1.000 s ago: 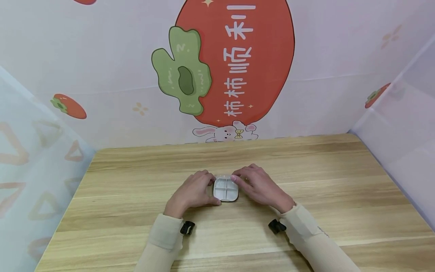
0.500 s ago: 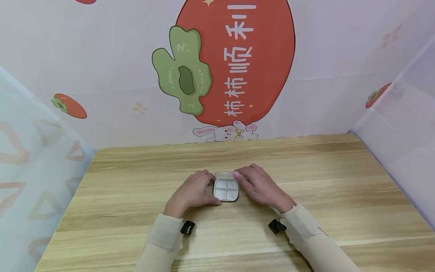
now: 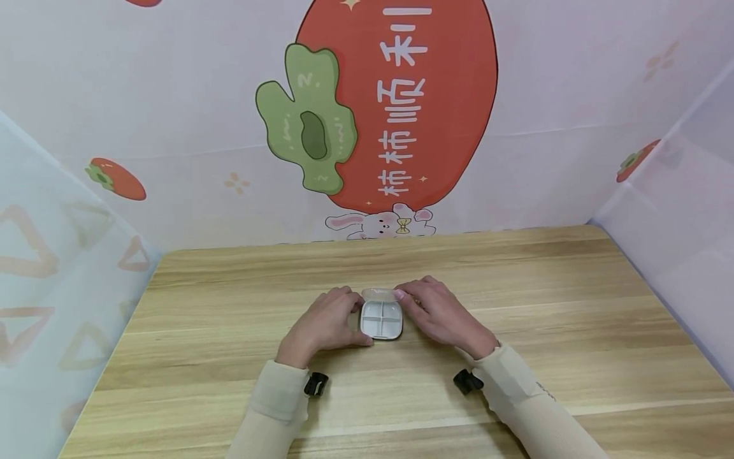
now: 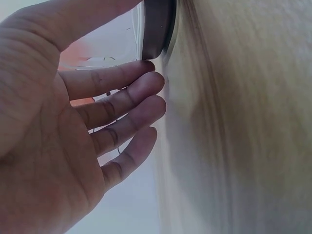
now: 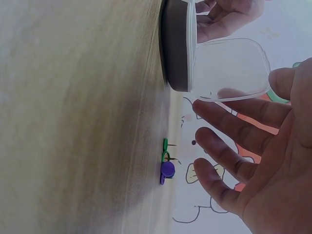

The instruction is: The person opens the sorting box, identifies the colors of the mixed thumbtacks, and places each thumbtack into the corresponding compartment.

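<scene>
A small pill box [image 3: 381, 328] with a white inner tray split into compartments and a dark base [image 5: 176, 46] stands on the table. Its clear lid [image 5: 229, 63] is raised upright at the far side. My left hand [image 3: 322, 324] holds the box from the left, thumb at the near corner and forefinger at the far one. In the left wrist view the other fingers extend below the dark base [image 4: 158, 29]. My right hand [image 3: 438, 313] pinches the lid's right edge between thumb and forefinger, the forefinger behind the clear plastic. No contents show in the compartments.
Green push pins [image 5: 165, 145] and purple push pins [image 5: 167, 169] lie on the wooden table [image 3: 229, 357] beyond the box, seen in the right wrist view. A printed cloth wall [image 3: 201, 210] rises at the table's back edge.
The lid has swung from leaning far back to a more upright stance, my right thumb and forefinger moving slightly with it. Over the last half second little has moved; my left hand stays put.
</scene>
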Action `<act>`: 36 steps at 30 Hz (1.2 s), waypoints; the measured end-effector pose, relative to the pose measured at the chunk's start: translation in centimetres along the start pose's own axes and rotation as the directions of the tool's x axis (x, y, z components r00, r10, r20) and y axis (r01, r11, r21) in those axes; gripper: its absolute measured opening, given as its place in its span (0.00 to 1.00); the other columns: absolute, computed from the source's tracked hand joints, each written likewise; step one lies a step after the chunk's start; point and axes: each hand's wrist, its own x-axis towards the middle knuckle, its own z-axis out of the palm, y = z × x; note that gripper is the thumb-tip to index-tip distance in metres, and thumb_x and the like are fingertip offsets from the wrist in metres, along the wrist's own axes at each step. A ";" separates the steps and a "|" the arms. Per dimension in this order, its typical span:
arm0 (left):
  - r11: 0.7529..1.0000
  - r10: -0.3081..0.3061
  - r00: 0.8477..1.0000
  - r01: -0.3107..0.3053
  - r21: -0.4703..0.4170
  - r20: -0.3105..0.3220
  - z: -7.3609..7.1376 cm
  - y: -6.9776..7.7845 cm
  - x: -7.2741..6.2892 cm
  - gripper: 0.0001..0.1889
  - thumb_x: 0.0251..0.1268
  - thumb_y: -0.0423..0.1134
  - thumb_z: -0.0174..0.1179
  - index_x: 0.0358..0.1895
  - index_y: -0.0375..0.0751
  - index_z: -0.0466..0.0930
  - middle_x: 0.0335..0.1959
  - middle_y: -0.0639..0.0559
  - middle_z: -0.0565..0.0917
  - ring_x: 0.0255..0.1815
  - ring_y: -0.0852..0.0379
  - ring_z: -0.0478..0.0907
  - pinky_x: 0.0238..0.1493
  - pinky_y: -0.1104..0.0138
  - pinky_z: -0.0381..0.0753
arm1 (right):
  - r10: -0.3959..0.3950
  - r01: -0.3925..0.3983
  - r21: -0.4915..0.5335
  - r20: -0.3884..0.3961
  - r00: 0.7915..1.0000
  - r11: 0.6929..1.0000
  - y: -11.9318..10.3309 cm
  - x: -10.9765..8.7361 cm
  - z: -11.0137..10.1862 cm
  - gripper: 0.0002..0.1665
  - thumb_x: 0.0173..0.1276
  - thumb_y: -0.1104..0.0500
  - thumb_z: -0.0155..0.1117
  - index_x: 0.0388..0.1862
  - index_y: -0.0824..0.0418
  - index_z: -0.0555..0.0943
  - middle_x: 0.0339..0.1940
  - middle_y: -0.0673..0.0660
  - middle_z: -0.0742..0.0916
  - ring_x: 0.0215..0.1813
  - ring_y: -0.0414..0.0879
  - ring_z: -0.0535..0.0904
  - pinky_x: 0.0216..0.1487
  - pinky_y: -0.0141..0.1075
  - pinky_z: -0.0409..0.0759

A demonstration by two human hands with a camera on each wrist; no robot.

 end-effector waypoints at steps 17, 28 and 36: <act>0.997 0.074 0.997 -0.074 -0.011 -0.031 -1.0 0.0 -0.4 0.30 0.43 0.52 0.83 0.51 0.41 0.87 0.45 0.53 0.86 0.46 0.54 0.77 0.54 0.57 0.76 | -0.021 0.021 -0.003 -0.004 1.000 1.000 0.1 0.1 -0.1 0.21 0.83 0.51 0.50 0.55 0.61 0.85 0.50 0.53 0.88 0.53 0.49 0.79 0.56 0.48 0.77; 0.992 0.126 0.992 -0.126 -0.012 -0.005 -0.4 0.2 -0.2 0.35 0.45 0.52 0.82 0.59 0.42 0.83 0.52 0.51 0.84 0.52 0.52 0.77 0.59 0.54 0.74 | -0.010 0.010 -0.004 0.008 1.000 1.000 0.0 0.0 -0.1 0.21 0.82 0.49 0.51 0.56 0.60 0.85 0.51 0.52 0.88 0.54 0.48 0.78 0.56 0.48 0.77; 0.995 0.103 0.995 -0.103 0.009 -0.003 -0.2 0.3 -0.1 0.33 0.49 0.51 0.80 0.59 0.43 0.82 0.52 0.52 0.83 0.52 0.52 0.77 0.60 0.53 0.74 | -0.016 0.014 -0.037 -0.038 0.999 0.999 0.0 0.1 0.0 0.15 0.76 0.51 0.63 0.52 0.57 0.86 0.46 0.50 0.88 0.50 0.48 0.79 0.50 0.45 0.78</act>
